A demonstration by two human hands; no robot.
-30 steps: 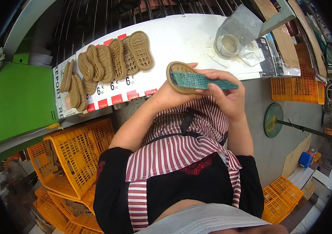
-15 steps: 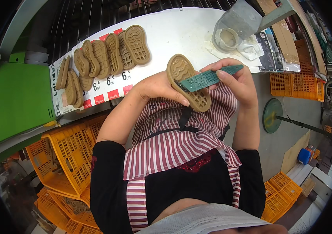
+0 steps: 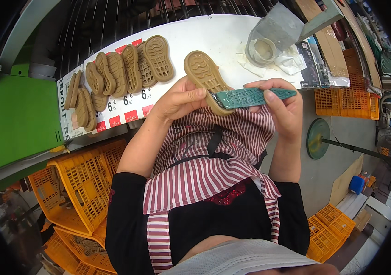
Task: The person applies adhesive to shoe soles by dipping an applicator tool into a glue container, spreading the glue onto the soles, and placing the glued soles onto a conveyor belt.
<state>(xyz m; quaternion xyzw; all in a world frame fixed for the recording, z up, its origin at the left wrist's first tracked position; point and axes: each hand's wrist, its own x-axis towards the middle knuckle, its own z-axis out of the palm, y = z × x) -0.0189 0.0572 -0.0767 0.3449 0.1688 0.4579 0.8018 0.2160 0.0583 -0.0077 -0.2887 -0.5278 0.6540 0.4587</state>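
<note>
A tan shoe sole (image 3: 204,68) with a wavy and gridded tread is held in my left hand (image 3: 181,98), the thumb pressed along its edge. My right hand (image 3: 282,103) pinches one end of a flat green perforated strip (image 3: 246,98), thumb on its upper face. The strip's other end lies across the lower part of the sole, where a dark patch (image 3: 220,104) shows beside it. Both hands are above my striped apron (image 3: 195,183), at the near edge of the white table (image 3: 191,34). Some fingers are hidden behind the sole and strip.
A row of several tan soles (image 3: 159,57) lies on the table's left. At the far right stands a cloudy plastic container (image 3: 260,49) beside crumpled white paper (image 3: 291,62). Orange crates (image 3: 83,188) are stacked below at left. A green surface (image 3: 16,119) adjoins the table.
The sole has shifted left and turned a little in my left hand. The green strip has swung to nearly level, its held end lower and further right. My left thumb has moved up the sole.
</note>
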